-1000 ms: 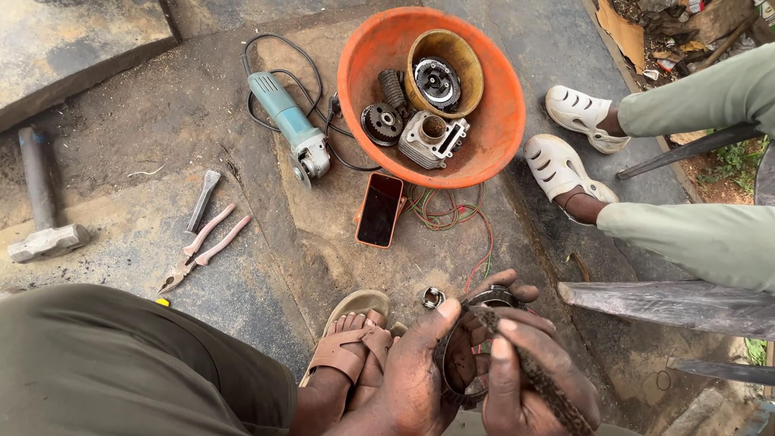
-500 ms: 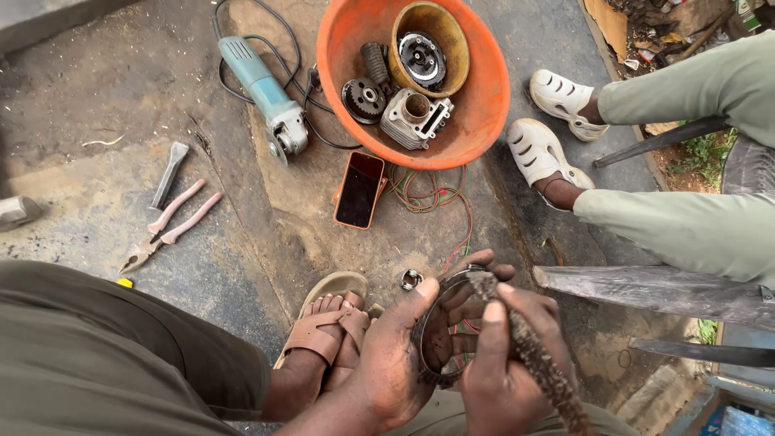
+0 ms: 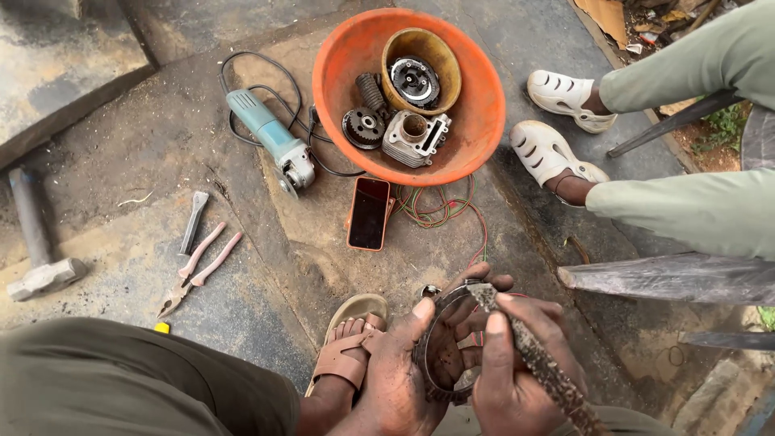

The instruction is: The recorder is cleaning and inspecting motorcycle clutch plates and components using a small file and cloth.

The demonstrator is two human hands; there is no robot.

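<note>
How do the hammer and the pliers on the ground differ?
The hammer is bulky, grey metal all over; the pliers are slim with pink grips. The hammer lies at the far left edge, partly cut off; the pliers lie whole beside a chisel. Both rest untouched on the concrete.

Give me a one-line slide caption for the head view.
Left hand holds a round metal ring part while right hand works a rough file on it, orange basin beyond.
</note>
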